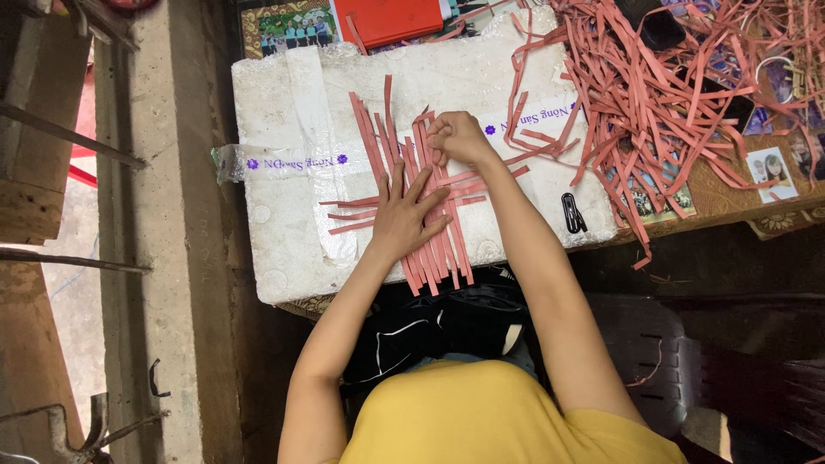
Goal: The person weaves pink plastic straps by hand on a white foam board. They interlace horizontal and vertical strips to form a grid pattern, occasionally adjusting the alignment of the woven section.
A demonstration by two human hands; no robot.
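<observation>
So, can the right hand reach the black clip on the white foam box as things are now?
Probably yes. The right hand pinches the woven pink strips, and the black clip lies on the foam box just outside that forearm, with bare foam between them. Nothing covers it; the hand would only need to let go first.

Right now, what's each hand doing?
Left hand: open, flat, pressing on the woven pink paper strips.
Right hand: closed, pinching one pink strip.
</observation>
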